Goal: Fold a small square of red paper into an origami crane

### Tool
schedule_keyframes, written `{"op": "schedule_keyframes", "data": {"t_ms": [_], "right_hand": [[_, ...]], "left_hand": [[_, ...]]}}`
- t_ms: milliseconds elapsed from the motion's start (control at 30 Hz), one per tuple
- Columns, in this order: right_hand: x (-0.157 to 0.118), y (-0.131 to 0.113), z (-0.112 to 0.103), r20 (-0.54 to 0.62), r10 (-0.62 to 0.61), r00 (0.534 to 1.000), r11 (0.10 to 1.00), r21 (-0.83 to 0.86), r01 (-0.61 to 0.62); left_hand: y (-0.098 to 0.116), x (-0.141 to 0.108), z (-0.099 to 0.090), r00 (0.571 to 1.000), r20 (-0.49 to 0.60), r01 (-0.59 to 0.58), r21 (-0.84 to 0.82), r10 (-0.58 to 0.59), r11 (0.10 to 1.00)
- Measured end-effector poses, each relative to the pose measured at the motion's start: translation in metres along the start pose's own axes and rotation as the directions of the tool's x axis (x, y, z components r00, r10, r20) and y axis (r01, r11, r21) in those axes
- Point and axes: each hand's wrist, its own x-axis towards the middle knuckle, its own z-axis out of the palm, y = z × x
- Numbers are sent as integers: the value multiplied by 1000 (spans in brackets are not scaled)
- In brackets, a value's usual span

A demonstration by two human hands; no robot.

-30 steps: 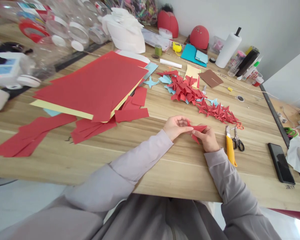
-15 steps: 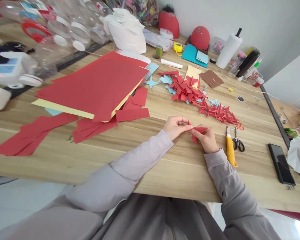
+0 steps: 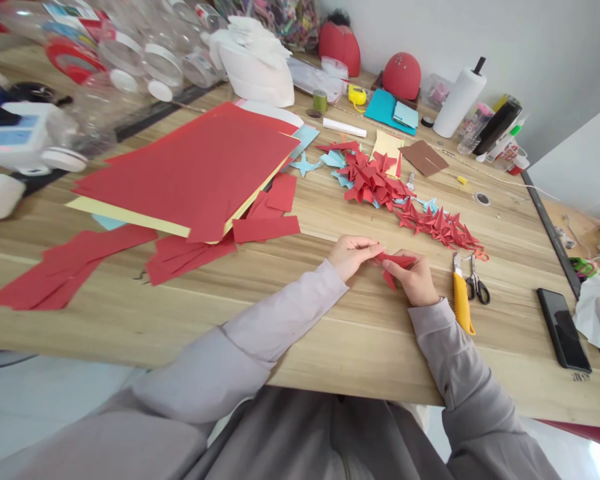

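Between both hands is a folded red paper star (image 3: 390,280), held just above the table. My left hand (image 3: 351,256) pinches one of its points between thumb and fingertips. My right hand (image 3: 416,279) grips the opposite side, thumb on top; part of the star is hidden by the fingers. Beyond the hands lies a heap of red paper stars (image 3: 373,179), with a row of more red stars (image 3: 437,223) running off to the right. A light-blue paper star (image 3: 305,164) lies left of the heap.
Left of my hands are a stack of red sheets (image 3: 195,170) and cut red strips (image 3: 266,229). To the right lie a yellow utility knife (image 3: 461,300), scissors (image 3: 477,283) and a phone (image 3: 563,329). Plastic jars (image 3: 160,63) and a tissue pack (image 3: 255,67) stand at the back left.
My left fingers have shifted slightly on the star, and the point that stuck up above them is now lower, mostly covered. My right hand stays almost still.
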Motion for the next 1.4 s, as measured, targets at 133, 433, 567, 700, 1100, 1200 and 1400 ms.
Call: {"op": "schedule_keyframes", "data": {"t_ms": [133,433,567,700,1100,1200,1400], "right_hand": [[-1,-3,2,22,-11,1000,1000,-22,11],[0,0,1,8,7,1000,1000,13,-8],[0,2,0,-15,11,1000,999,37,-11],[0,0,0,14,23,1000,997,69,-24],[-1,0,-2,106,-9,994,999,40,5],[-1,0,-2,117,-4,993,999,54,-2],[2,4,0,22,50,999,991,121,-52]], "left_hand": [[0,0,-1,998,22,53,-98,-51,994],[3,0,2,997,-14,76,-79,-78,994],[6,-2,4,1000,-23,22,74,-20,997],[6,-2,3,1000,-20,-3,119,5,993],[4,-2,0,995,42,90,29,-91,995],[4,-1,-2,991,75,114,17,-115,993],[1,1,-1,996,-6,93,-69,-94,993]]}}
